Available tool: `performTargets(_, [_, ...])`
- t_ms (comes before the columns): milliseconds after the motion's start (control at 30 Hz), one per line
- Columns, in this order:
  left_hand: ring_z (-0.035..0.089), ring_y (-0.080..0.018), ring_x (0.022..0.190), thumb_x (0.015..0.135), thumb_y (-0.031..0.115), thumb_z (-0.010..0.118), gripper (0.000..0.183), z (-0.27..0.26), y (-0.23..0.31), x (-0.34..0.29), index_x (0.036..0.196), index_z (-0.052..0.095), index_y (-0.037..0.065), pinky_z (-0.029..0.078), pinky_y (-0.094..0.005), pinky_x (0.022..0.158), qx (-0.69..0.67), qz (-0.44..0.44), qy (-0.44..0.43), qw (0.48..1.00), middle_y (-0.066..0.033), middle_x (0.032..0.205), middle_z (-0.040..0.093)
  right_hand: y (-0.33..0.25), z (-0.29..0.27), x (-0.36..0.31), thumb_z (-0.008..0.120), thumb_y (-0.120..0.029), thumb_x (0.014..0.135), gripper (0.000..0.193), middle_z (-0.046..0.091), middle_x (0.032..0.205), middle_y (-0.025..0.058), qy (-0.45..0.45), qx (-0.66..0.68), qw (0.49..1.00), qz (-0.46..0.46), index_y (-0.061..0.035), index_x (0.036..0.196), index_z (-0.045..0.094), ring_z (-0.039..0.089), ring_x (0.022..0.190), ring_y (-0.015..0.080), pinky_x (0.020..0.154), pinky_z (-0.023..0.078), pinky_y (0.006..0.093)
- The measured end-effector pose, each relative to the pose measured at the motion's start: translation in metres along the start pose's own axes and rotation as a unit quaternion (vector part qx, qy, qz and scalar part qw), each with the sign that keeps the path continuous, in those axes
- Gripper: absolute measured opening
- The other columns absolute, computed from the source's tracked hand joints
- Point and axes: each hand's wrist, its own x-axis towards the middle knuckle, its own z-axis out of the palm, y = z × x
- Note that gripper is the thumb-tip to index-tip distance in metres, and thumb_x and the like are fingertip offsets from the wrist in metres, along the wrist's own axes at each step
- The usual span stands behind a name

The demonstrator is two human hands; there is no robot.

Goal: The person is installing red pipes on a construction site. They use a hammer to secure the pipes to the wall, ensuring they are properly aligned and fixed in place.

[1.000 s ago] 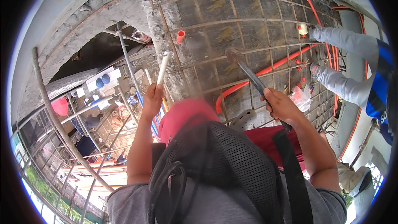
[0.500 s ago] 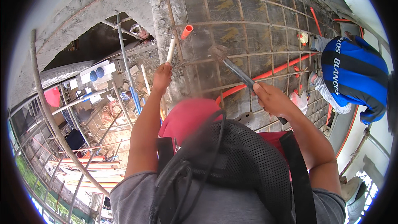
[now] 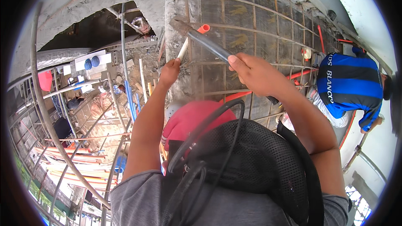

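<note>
My left hand [image 3: 170,73] is closed around the lower end of a pale straight rod [image 3: 183,49], which points up toward a rough concrete edge. My right hand [image 3: 256,74] grips the dark handle of a hammer [image 3: 209,47]. The hammer's dusty head [image 3: 180,24] is over the concrete edge, close to the rod's far end; whether they touch I cannot tell. Just right of the rod, a short orange pipe [image 3: 204,29] sticks up, partly behind the hammer.
A grid of rebar [image 3: 255,29] covers dark panels ahead, with a long orange pipe [image 3: 234,96] across it. A co-worker in a blue-and-black striped shirt [image 3: 349,86] bends at the right. At left are a drop with scaffold poles [image 3: 52,119] and a jagged opening [image 3: 94,31].
The hammer has swung left, its head passing from over the rebar grid to near the rod. My right hand has moved left and up. The view has shifted slightly.
</note>
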Motion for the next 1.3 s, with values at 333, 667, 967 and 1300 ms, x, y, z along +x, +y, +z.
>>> performTargets(333, [0.067,-0.0411,0.085,0.112,0.051,0.051,0.054,-0.001,-0.003,-0.001,0.103,0.071,0.002,0.053,-0.0493,0.082,0.053,0.011,0.01,0.999,-0.0209,0.086,0.071,-0.047,0.031,0.045,0.043,-0.048,0.117,0.049,0.062,0.077,0.008,0.035,-0.005,0.981,-0.19,-0.0022,0.113,0.061,0.064,0.071,0.0224,0.07,0.05,0.0418])
performTargets(667, [0.059,-0.0237,0.067,0.112,0.051,0.053,0.056,-0.001,-0.007,0.003,0.094,0.068,0.0,0.049,-0.0421,0.069,0.076,0.048,0.028,0.996,-0.0102,0.071,0.063,-0.062,0.05,0.084,0.037,-0.045,0.117,0.052,0.065,0.078,0.0141,-0.055,-0.061,0.996,0.028,0.0,0.113,0.062,0.067,0.06,0.0267,0.059,0.054,0.0457])
performTargets(967, [0.067,-0.042,0.091,0.113,0.051,0.047,0.057,-0.01,-0.005,0.009,0.104,0.072,0.0,0.052,-0.048,0.087,0.071,0.013,-0.016,0.997,-0.0234,0.094,0.072,-0.028,0.054,0.093,0.033,-0.044,0.117,0.055,0.064,0.072,0.0143,-0.085,-0.041,0.992,0.081,0.0014,0.105,0.063,0.065,0.053,0.0267,0.058,0.054,0.0458])
performTargets(1300, [0.036,-0.0091,0.045,0.112,0.056,0.051,0.058,-0.076,0.056,-0.002,0.084,0.06,0.007,0.025,-0.0307,0.042,-0.06,-0.157,-0.197,0.966,0.0037,0.059,0.041,0.043,0.009,-0.019,0.042,-0.047,0.118,0.051,0.05,0.071,-0.0016,-0.015,0.165,0.984,0.07,-0.0006,0.127,0.062,0.045,0.05,0.0075,0.047,0.042,0.0274])
